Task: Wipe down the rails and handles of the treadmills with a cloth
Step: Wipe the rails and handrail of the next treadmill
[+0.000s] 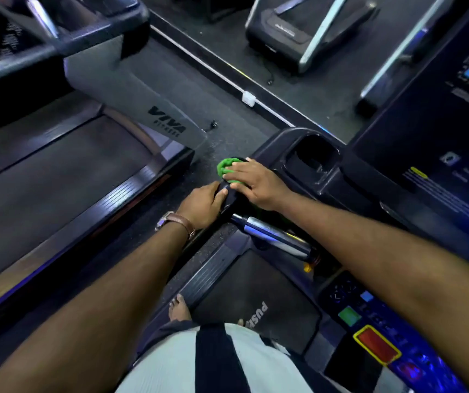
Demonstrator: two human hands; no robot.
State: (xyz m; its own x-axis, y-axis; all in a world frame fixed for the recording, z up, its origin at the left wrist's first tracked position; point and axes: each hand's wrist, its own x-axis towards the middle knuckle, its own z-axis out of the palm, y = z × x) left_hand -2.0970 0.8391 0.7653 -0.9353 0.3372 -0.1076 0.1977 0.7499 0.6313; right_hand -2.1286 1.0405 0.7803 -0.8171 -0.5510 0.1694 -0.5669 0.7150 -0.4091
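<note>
A person is standing on a treadmill, the left hand (203,204) clasping the dark handle (227,198) while the right hand (251,182), fingers flat, is pressing a green cloth (224,167) onto its far end; the handle's chrome section (273,234) is running back toward the body.

Dim, blue-tinted light fills the wide-angle view, with glare on the chrome handle (273,236), glowing console buttons (375,347) at lower right, motion blur at upper left, and bent straight lines near the edges.
</note>
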